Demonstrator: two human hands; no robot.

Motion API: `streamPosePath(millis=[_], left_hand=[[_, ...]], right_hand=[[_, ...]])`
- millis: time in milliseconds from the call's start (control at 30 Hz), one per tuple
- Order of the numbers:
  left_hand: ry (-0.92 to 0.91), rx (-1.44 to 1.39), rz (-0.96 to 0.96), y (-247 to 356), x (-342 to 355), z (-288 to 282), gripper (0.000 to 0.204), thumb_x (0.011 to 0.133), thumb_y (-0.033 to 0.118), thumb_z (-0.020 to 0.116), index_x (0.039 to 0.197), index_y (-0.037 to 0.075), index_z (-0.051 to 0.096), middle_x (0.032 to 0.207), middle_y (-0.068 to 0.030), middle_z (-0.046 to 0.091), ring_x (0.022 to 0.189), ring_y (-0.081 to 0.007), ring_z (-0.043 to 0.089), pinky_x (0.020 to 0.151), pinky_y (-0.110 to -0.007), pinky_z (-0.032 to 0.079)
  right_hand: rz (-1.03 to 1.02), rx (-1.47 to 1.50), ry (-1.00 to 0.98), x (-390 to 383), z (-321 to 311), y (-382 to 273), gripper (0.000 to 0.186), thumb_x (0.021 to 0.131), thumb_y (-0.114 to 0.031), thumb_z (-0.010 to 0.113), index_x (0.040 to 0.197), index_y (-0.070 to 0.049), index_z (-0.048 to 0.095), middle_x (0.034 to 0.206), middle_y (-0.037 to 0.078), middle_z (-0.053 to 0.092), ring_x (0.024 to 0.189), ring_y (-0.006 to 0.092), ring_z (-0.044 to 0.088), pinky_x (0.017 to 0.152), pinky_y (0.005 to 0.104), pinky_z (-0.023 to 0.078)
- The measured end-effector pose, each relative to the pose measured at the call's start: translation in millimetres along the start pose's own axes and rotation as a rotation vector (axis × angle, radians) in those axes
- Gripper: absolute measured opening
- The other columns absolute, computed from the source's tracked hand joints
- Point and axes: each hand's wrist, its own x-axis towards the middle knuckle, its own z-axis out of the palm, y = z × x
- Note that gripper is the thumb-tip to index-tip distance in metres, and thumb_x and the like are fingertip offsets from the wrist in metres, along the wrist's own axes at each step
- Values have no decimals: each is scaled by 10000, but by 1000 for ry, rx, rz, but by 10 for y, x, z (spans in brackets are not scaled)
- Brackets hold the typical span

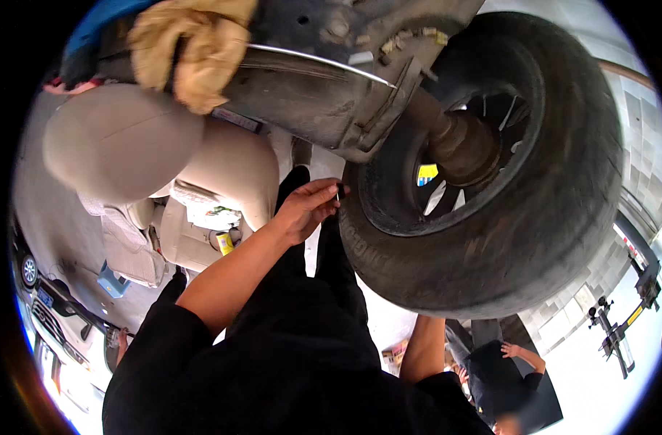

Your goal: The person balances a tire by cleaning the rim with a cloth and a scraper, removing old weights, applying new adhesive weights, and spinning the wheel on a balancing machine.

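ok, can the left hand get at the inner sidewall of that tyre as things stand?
Probably yes. The left hand is raised beside the tyre, fingertips at the sidewall edge and pinching something small and dark. Nothing sits between them. The axle hub and underbody beam lie above, clear of that path.

Daylight glares white along the lower left and lower right of the frame. The centre and upper middle lie in shadow. Fisheye bending and a black rim ring the edges.
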Motion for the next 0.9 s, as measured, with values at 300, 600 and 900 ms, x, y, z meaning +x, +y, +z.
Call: streamPosePath(millis=[300, 600, 900], left_hand=[[34, 298, -88, -19, 912, 195, 471, 864, 235, 743, 1236, 5, 570, 1142, -126, 661, 949, -160, 597, 823, -304, 489], [-453, 1083, 68, -284, 1617, 672, 307, 834, 235, 745, 1101, 87, 713, 1050, -99, 719, 977, -191, 670, 888, -324, 498], [-850, 1333, 149, -393, 2199, 828, 318, 780, 178, 757, 1060, 35, 709, 1036, -126, 715, 931, -251, 682, 829, -359, 517]], right_hand=[[-6, -136, 127, 618, -233, 334, 617, 978, -410, 492, 1459, -59, 332, 1479, 118, 407, 1308, 272, 460, 1071, 434, 413], [-10, -231, 208, 689, -262, 411, 607, 979, -365, 514, 1462, -52, 318, 1471, 129, 413, 1294, 263, 476, 1049, 422, 437], [-19, -298, 229, 776, -320, 352, 602, 981, -321, 536, 1464, -45, 304, 1463, 140, 419, 1281, 254, 492, 1028, 410, 460]])
